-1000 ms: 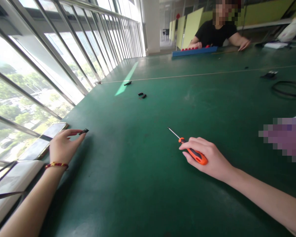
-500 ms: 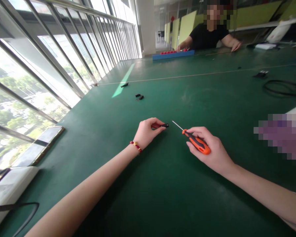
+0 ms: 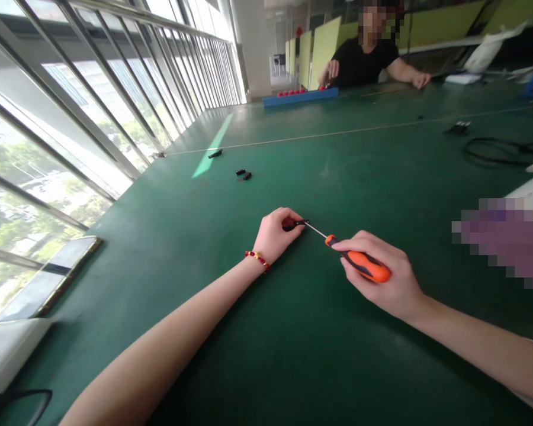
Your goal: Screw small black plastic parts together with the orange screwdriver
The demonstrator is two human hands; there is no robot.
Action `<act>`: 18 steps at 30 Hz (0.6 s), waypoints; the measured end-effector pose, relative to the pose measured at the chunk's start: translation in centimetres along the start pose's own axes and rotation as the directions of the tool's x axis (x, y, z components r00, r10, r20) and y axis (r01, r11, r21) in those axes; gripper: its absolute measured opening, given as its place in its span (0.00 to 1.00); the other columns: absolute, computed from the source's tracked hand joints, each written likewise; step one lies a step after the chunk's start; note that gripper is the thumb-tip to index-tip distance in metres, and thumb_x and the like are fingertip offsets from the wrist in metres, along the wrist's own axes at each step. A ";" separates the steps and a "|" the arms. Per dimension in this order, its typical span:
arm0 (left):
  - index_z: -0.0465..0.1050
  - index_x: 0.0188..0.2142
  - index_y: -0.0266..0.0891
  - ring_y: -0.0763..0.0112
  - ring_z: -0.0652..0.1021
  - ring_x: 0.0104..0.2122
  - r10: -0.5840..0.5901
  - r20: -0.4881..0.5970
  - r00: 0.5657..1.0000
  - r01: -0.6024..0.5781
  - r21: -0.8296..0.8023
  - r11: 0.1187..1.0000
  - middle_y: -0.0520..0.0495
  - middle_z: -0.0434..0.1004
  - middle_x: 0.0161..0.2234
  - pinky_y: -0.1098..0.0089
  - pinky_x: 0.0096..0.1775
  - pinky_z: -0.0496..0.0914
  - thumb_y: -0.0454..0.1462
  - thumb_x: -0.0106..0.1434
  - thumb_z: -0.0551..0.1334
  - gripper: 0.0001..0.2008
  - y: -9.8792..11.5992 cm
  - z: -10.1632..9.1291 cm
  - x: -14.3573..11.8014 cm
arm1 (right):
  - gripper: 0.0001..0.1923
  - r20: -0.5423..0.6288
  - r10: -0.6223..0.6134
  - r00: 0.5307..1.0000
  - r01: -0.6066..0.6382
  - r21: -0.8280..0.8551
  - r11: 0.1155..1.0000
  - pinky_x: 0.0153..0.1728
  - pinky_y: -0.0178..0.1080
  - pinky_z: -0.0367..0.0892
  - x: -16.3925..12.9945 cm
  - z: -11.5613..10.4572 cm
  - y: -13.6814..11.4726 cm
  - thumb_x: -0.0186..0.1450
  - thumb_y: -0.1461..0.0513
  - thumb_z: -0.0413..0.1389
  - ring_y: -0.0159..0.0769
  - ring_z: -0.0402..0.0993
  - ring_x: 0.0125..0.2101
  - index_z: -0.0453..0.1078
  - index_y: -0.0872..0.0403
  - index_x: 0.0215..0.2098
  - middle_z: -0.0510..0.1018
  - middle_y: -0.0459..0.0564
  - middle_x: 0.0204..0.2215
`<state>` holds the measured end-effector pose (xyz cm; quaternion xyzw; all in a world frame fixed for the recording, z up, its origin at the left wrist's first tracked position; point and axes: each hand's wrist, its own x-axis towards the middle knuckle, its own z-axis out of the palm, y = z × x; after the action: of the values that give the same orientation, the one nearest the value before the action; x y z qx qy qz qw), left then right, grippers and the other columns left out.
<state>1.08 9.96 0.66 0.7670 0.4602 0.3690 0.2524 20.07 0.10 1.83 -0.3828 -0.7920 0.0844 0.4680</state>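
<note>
Between the thumb and fingers of my left hand (image 3: 277, 234) is a small black part (image 3: 298, 223), mostly covered by the fingers, so its kind does not show. A red and gold bead bracelet (image 3: 257, 259) circles the left wrist. My right hand (image 3: 388, 269) is closed round the orange and black handle of a screwdriver (image 3: 368, 265). Its thin metal shaft points left, and the tip meets the black part at my left fingertips. Both hands are low over the green tabletop (image 3: 266, 349).
Small black pieces (image 3: 244, 174) lie farther up the table, another black piece (image 3: 215, 153) beside a light strip. A phone (image 3: 48, 278) and white box (image 3: 13, 355) stand left by the railing. Right are a black cable (image 3: 493, 155) and black parts (image 3: 459, 128). Opposite, a person (image 3: 364, 62) sits behind a blue rack (image 3: 299, 98).
The screwdriver tip, earlier apart from the black part, now touches it. My left hand has moved slightly right and up. Across the table, the person's hand has lifted from the blue rack.
</note>
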 end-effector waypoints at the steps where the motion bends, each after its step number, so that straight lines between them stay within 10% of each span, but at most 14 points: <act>1: 0.75 0.30 0.36 0.74 0.74 0.29 -0.006 0.001 1.000 0.006 -0.007 1.000 0.50 0.75 0.29 0.72 0.36 0.71 0.33 0.54 0.64 0.03 0.0 0.0 0.1 | 0.15 -0.006 -0.018 1.000 0.018 0.006 1.000 0.30 0.36 0.68 -0.1 0.0 0.0 0.60 0.71 0.54 0.31 0.68 0.28 0.67 0.51 0.43 0.70 0.47 0.30; 18: 0.75 0.31 0.37 0.74 0.74 0.30 0.006 0.043 0.999 -0.006 0.012 1.000 0.50 0.75 0.30 0.72 0.36 0.71 0.33 0.55 0.64 0.03 0.0 0.0 0.1 | 0.12 -0.061 0.005 0.998 -0.007 -0.029 1.000 0.29 0.36 0.67 -0.1 0.0 0.4 0.58 0.70 0.55 0.31 0.68 0.27 0.68 0.52 0.40 0.72 0.47 0.30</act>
<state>1.07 10.08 0.69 0.7777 0.4545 0.3503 0.2567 20.32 0.31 1.61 -0.3946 -0.7773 0.0625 0.4860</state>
